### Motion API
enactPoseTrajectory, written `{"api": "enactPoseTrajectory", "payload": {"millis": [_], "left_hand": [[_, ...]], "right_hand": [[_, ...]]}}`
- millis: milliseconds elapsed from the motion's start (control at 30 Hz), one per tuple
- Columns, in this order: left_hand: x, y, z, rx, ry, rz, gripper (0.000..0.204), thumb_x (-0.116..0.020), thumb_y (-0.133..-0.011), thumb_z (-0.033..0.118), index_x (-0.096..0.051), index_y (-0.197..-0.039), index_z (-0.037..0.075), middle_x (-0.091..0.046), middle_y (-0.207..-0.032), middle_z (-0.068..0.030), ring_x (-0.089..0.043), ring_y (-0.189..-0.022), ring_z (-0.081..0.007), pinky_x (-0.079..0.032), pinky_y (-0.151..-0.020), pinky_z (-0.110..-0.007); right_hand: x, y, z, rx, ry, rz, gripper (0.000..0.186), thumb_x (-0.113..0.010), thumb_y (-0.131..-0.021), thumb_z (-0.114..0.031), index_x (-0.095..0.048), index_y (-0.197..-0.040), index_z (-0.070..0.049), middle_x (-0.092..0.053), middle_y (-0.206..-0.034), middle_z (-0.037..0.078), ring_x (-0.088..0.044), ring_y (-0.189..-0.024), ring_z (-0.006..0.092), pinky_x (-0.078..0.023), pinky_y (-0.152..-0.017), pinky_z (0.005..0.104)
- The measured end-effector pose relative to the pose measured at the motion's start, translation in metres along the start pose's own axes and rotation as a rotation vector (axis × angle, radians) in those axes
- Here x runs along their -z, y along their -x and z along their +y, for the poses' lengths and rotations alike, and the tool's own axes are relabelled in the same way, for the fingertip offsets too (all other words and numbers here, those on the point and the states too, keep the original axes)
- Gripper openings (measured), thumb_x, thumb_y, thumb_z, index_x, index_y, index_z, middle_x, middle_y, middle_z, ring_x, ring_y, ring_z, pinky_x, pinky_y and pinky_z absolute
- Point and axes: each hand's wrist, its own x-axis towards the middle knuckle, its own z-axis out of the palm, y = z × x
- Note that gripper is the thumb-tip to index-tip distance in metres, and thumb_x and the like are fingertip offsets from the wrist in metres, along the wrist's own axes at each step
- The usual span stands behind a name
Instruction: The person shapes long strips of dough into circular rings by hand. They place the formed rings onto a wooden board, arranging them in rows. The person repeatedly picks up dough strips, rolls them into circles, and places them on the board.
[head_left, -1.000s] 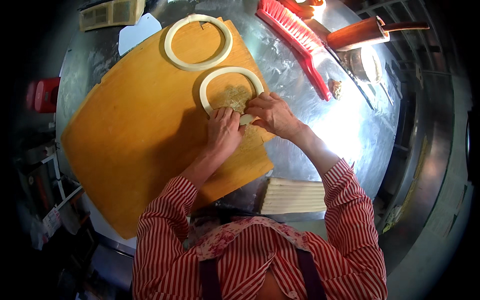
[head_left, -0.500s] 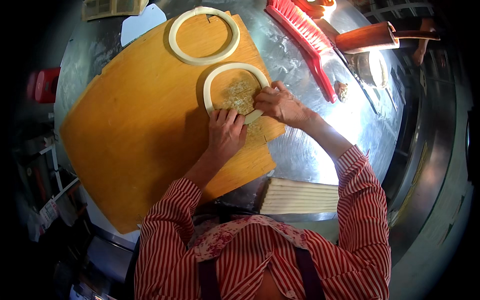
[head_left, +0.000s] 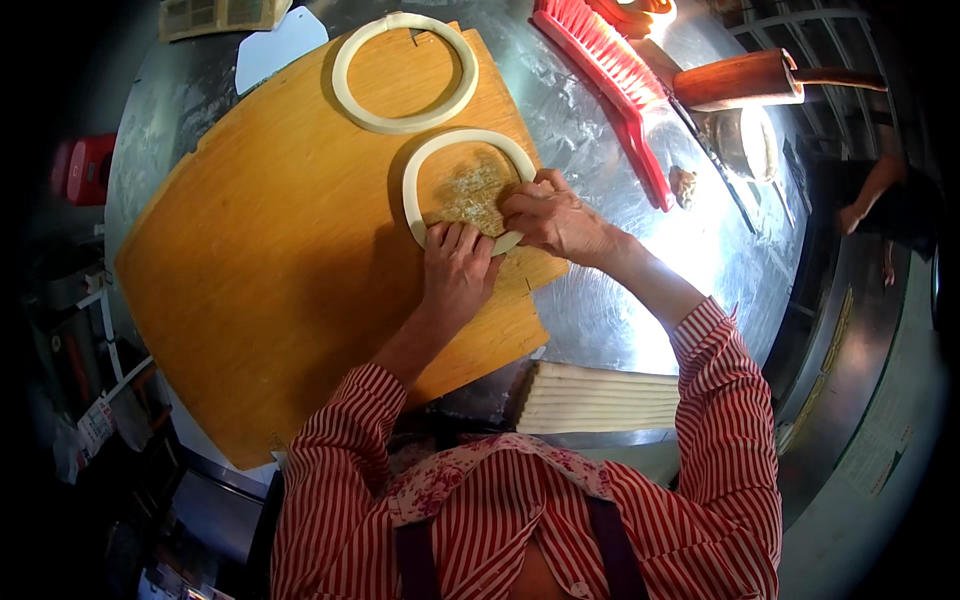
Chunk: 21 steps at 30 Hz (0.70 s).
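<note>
A pale dough ring (head_left: 411, 185) lies on the wooden board (head_left: 250, 300), round a patch of scattered seeds or flour (head_left: 472, 195). My left hand (head_left: 460, 262) rests on its near left side, the fingers curled over the dough. Across from it, my right hand (head_left: 555, 215) pinches the ring's near right side. The stretch of dough under the fingers of both hands is partly hidden. Farther off on the same board, a second dough ring (head_left: 345, 85) lies untouched.
Several pale dough strips (head_left: 600, 398) lie side by side near my right elbow. Beyond the board are a red brush (head_left: 635, 130), a wooden rolling pin (head_left: 735, 80), a metal container (head_left: 742, 140) and a white scraper (head_left: 278, 48). Another person's arm (head_left: 875, 190) shows at far right.
Both hands stay on the near ring; my fingers have shifted slightly, the two hands now closer together. Another person has come further into view at the far right.
</note>
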Motion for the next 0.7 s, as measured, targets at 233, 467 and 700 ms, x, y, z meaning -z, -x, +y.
{"api": "enactPoseTrajectory", "payload": {"millis": [233, 467, 700], "left_hand": [[-0.003, 0.004, -0.001, 0.04, 0.023, 0.03, 0.031, -0.081, -0.074, 0.018, -0.066, -0.097, 0.004, -0.059, -0.091, -0.0093, -0.059, -0.093, -0.0289, -0.041, -0.088, -0.043], [0.034, -0.03, -0.026, 0.305, -0.001, 0.293, 0.039, -0.08, -0.08, 0.02, -0.065, -0.112, 0.003, -0.062, -0.103, -0.0142, -0.059, -0.102, -0.0335, -0.044, -0.093, -0.048], [0.021, -0.042, -0.079, 0.314, -0.085, 0.234, 0.036, -0.077, -0.082, 0.012, -0.064, -0.115, 0.003, -0.062, -0.102, -0.0158, -0.061, -0.097, -0.035, -0.049, -0.084, -0.044]], "right_hand": [[0.025, 0.003, 0.024, -0.129, 0.068, 0.05, 0.027, -0.073, -0.08, -0.019, -0.07, -0.106, -0.012, -0.059, -0.125, 0.004, -0.052, -0.122, 0.0187, -0.035, -0.107, 0.0464], [0.002, -0.021, 0.018, -0.679, -0.216, 0.509, 0.034, -0.074, -0.08, -0.018, -0.072, -0.113, -0.01, -0.067, -0.106, 0.012, -0.067, -0.087, 0.0323, -0.055, -0.077, 0.0415], [-0.012, -0.055, 0.023, -0.792, -0.23, 0.556, 0.024, -0.068, -0.081, -0.01, -0.074, -0.104, -0.01, -0.066, -0.098, 0.011, -0.065, -0.094, 0.0341, -0.055, -0.082, 0.0441]]}}
